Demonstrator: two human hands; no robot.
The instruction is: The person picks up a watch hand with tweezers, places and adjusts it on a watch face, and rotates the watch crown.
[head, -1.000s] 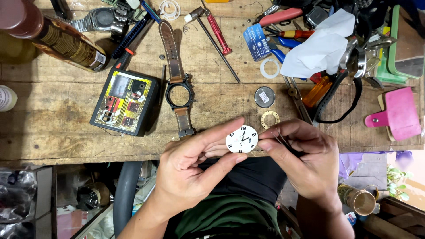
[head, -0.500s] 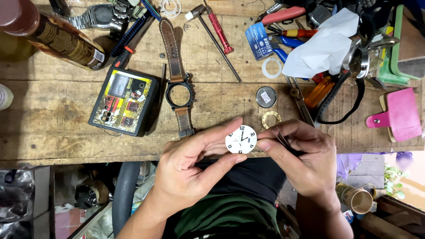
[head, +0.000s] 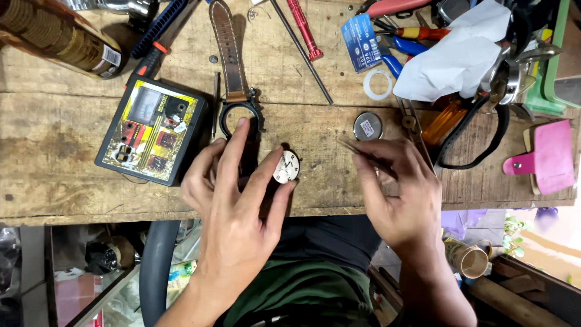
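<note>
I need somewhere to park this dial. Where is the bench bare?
Bare wood lies between the tester box and the bench's near edge, and right of the right hand toward the pink holder. The far side around the white cloth is crowded.

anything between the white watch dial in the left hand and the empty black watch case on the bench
Nothing separate lies between them. The left hand pinches the white watch dial just right of the empty black watch case, and only that hand's own index finger stretches over the case rim. The right hand holds tweezers off to the right.
</note>
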